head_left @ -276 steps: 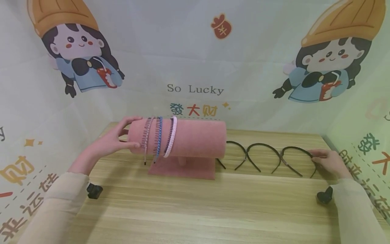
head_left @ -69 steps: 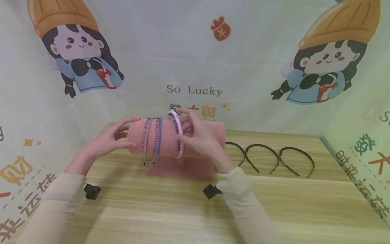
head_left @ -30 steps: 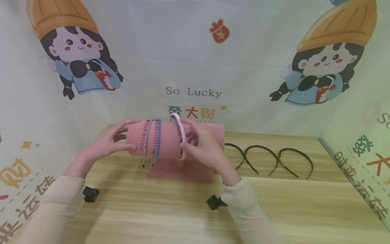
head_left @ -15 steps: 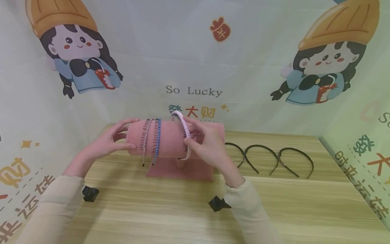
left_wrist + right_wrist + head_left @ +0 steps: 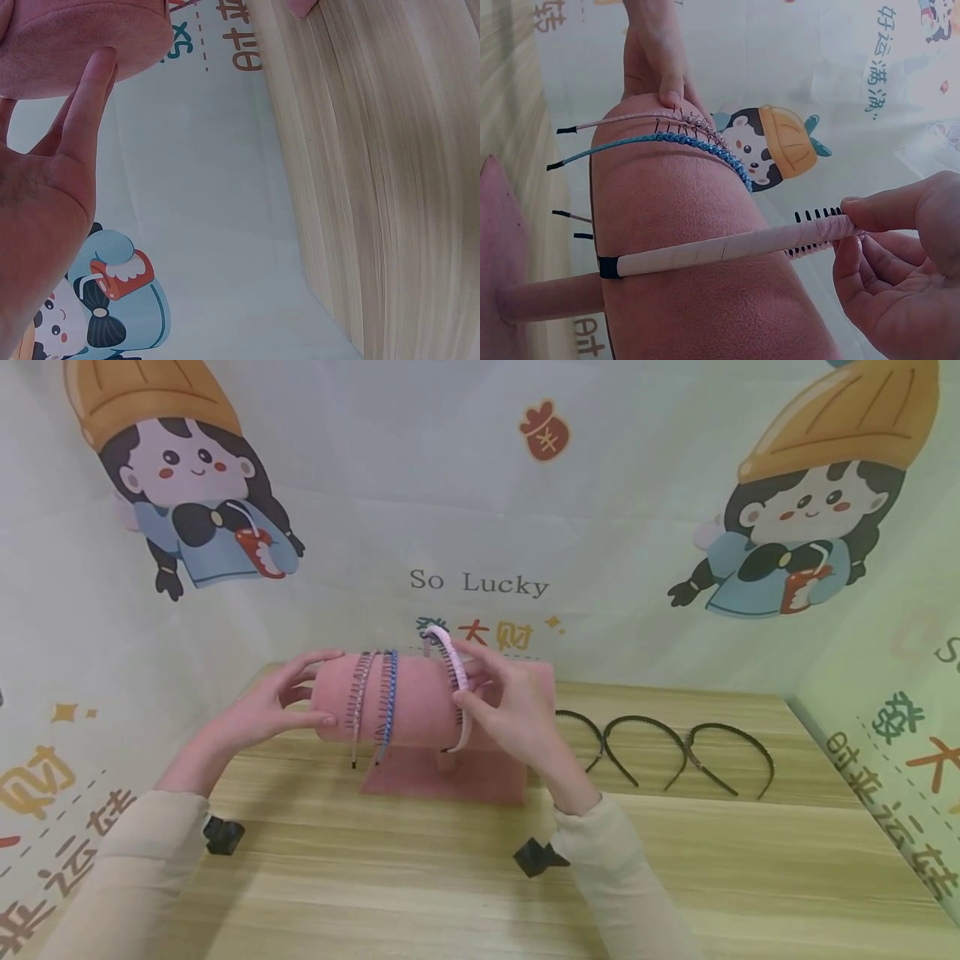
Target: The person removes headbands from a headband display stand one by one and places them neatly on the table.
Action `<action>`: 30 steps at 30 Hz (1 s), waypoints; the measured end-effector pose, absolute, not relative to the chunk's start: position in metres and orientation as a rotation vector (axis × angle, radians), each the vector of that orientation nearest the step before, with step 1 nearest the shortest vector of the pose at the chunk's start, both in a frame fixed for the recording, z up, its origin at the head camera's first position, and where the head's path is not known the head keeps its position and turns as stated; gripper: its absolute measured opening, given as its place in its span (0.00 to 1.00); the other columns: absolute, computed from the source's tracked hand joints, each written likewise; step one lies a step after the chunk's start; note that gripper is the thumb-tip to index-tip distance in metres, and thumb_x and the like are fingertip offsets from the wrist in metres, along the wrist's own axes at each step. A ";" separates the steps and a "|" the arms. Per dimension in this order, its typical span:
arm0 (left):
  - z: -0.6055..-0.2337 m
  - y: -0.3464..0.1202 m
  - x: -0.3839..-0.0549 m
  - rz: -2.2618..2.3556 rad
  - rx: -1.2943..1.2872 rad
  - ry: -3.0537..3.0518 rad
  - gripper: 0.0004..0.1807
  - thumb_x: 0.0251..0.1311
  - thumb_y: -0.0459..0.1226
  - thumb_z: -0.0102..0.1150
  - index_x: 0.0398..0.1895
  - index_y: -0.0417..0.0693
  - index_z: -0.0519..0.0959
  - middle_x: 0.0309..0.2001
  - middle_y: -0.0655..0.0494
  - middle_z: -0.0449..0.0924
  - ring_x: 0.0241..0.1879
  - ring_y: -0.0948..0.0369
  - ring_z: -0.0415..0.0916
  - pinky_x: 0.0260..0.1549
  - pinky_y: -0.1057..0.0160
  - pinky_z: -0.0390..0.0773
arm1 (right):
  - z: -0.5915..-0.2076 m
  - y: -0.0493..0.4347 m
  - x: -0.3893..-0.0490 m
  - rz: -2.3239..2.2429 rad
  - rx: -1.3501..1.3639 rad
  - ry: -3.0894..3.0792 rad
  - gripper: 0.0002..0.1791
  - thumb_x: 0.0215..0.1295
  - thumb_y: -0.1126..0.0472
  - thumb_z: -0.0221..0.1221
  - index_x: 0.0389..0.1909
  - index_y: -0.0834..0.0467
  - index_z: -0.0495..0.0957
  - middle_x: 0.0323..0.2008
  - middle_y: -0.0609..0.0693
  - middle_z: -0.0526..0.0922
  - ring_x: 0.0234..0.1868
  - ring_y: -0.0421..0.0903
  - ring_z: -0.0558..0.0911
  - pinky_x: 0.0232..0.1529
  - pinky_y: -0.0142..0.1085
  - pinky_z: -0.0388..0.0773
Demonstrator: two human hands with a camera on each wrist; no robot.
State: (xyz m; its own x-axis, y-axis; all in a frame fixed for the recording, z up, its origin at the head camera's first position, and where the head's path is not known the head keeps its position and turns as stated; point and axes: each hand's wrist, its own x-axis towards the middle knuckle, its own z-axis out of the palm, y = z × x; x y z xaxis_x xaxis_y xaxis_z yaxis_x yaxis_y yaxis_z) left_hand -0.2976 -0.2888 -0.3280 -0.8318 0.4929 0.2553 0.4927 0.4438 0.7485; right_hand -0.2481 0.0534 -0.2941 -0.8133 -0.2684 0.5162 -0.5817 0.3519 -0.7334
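Note:
A pink fabric roll [image 5: 420,706] lies level on a stand with a flat pink base [image 5: 487,785]. My left hand [image 5: 266,706] holds the roll's left end, thumb in front and fingers behind. My right hand [image 5: 513,706] pinches a pale pink headband [image 5: 457,672] between thumb and fingers, right of the roll's middle. In the right wrist view its black comb teeth stand off the roll, while the black-tipped end [image 5: 609,267] overlaps the roll's edge. To its left, a greyish-pink headband [image 5: 360,693] and a blue braided headband [image 5: 389,702] sit round the roll.
Several black headbands [image 5: 641,718] lie in a row on the wooden table [image 5: 375,893], right of the stand; the nearest is partly hidden by the roll. A printed cloth [image 5: 360,510] rises behind and at both sides. Small black blocks [image 5: 225,835] show by the wrists.
My right hand has come from the black headbands to the pale pink headband, shifted it rightward along the roll and raised its top edge. My left hand keeps its hold.

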 end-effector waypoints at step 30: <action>-0.328 -0.288 -0.298 1.387 0.950 2.680 0.43 0.58 0.29 0.66 0.76 0.53 0.57 0.62 0.72 0.69 0.57 0.78 0.72 0.52 0.75 0.76 | -0.289 0.058 -0.256 1.573 0.815 -2.428 0.34 0.62 0.70 0.63 0.69 0.54 0.67 0.52 0.56 0.81 0.36 0.43 0.80 0.38 0.31 0.81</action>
State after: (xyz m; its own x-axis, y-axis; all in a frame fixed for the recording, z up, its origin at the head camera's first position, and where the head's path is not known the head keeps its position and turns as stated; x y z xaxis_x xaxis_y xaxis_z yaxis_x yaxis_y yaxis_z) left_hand -0.2983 -0.2880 -0.3283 -0.8196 0.4990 0.2817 0.5181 0.4352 0.7363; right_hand -0.2558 0.0577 -0.2892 -0.8445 -0.3651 0.3918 -0.5068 0.3083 -0.8050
